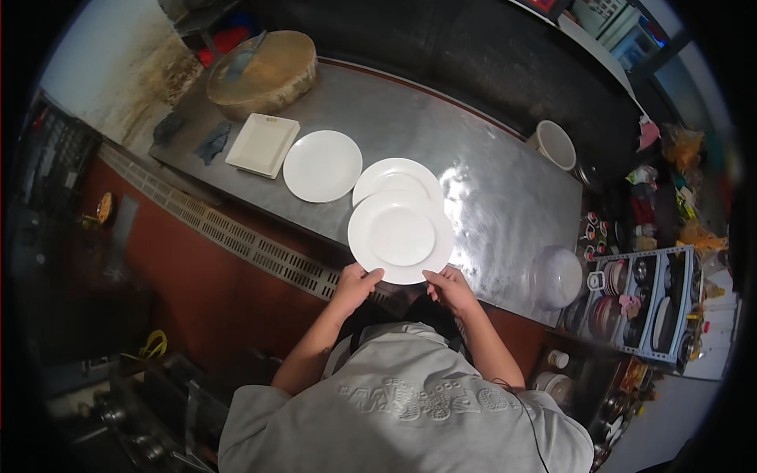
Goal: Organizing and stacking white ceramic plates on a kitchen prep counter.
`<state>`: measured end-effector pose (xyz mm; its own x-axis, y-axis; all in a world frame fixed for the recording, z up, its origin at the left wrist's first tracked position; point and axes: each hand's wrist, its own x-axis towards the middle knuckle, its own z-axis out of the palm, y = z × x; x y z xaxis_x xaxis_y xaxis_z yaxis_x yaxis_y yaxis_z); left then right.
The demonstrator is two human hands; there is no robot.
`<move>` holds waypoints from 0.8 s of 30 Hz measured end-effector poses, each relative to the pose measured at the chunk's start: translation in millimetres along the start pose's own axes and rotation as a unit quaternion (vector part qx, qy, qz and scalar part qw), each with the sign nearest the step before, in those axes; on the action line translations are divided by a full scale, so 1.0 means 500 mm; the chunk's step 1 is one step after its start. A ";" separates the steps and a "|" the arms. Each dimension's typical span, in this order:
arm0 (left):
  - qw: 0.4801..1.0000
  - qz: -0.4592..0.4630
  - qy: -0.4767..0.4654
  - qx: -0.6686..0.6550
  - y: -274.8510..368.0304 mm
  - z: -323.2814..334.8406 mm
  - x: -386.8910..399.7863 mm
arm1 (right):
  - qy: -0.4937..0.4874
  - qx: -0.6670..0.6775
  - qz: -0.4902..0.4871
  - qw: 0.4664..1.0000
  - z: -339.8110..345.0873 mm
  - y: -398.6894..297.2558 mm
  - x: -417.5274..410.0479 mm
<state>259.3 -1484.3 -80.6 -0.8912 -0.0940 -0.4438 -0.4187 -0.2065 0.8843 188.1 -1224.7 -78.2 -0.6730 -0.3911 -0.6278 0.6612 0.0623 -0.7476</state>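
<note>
Between both hands is a round white plate (402, 235) with a wide rim. My left hand (355, 287) grips its near left edge, the thumb lying on top. On the near right edge my right hand (449, 288) pinches the rim in the same way. Behind the held plate, and partly hidden by it, another white plate (399, 170) rests on the steel table (502, 219). Left of that sits a flat round white plate (323, 166). Farther left is a square cream dish (263, 145).
A thick round chopping block (272, 77) with a cleaver (243, 62) stands at the far left. Dark cloths (213, 143) lie near it. A white tub (555, 145) and a translucent bowl (556, 278) stand at the right. Beyond is a blue dish rack (641, 304). A drain grate (236, 232) crosses the floor.
</note>
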 end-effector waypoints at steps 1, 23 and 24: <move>1.000 -0.005 -0.002 0.020 0.007 -0.012 0.009 | 0.010 0.003 0.002 1.000 0.006 0.007 0.012; 0.990 -0.036 -0.029 0.135 -0.012 -0.042 0.137 | 0.095 -0.052 0.044 0.993 0.029 -0.022 0.116; 0.987 -0.039 -0.024 0.154 -0.014 -0.041 0.140 | 0.100 -0.068 0.044 0.992 0.028 -0.022 0.121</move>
<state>203.5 -1509.7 -120.7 -0.8582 -0.0418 -0.5116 -0.5132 0.0945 0.8531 144.4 -1261.8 -104.9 -0.6757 -0.1906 -0.7122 0.6786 0.2167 -0.7018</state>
